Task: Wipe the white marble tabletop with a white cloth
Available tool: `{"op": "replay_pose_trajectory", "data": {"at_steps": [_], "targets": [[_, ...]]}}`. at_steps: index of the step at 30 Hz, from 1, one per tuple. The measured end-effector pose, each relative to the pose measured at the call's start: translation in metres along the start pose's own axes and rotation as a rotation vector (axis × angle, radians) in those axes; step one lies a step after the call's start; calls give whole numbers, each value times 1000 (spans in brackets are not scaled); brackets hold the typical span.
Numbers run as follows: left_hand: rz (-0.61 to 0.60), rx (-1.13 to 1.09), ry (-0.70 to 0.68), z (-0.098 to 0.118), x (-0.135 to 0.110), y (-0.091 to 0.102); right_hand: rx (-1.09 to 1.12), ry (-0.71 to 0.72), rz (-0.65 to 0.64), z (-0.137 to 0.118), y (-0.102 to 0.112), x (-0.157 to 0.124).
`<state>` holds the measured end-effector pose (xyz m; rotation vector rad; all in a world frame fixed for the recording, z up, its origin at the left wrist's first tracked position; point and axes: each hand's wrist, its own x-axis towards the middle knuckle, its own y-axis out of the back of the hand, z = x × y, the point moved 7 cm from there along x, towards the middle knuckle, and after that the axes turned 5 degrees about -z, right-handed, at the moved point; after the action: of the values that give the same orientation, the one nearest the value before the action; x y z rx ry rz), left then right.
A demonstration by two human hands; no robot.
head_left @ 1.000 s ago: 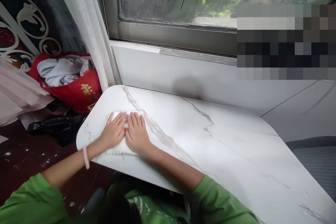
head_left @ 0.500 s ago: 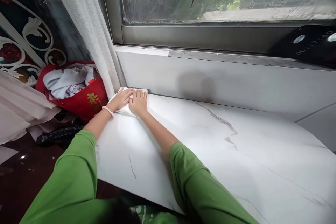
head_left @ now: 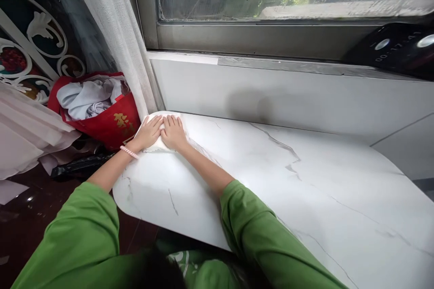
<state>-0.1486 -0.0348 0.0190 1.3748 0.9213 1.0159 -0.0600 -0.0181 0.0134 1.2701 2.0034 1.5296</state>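
Observation:
Both my hands lie flat, side by side, on a folded white cloth (head_left: 153,146) at the far left corner of a white marble-patterned table (head_left: 271,180). My left hand (head_left: 149,132) presses the cloth with its fingers stretched out; a pink bracelet is on that wrist. My right hand (head_left: 173,132) lies next to it, fingers also flat on the cloth. The cloth is mostly hidden under the hands. My sleeves are green.
A white curtain (head_left: 115,40) hangs just left of the table corner. A red bag (head_left: 108,119) stuffed with pale clothes stands on the dark floor beside it. A window sill and wall (head_left: 271,86) back the table. A black device (head_left: 393,49) rests on the sill at right.
Both hands pushed the cloth from the near left edge of the table to the far left corner, then drew it back a little.

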Motion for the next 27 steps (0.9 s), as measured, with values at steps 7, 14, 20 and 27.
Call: {"op": "replay_pose_trajectory", "data": {"at_steps": [7, 14, 20, 27], "targets": [[160, 51, 103, 53, -142, 14, 64, 244, -67, -82, 4, -99], [251, 60, 211, 88, -216, 22, 111, 409, -112, -122, 11, -150], [214, 39, 197, 72, -209, 20, 92, 396, -94, -123, 9, -141], [130, 26, 148, 41, -140, 14, 84, 264, -47, -86, 7, -94]]}}
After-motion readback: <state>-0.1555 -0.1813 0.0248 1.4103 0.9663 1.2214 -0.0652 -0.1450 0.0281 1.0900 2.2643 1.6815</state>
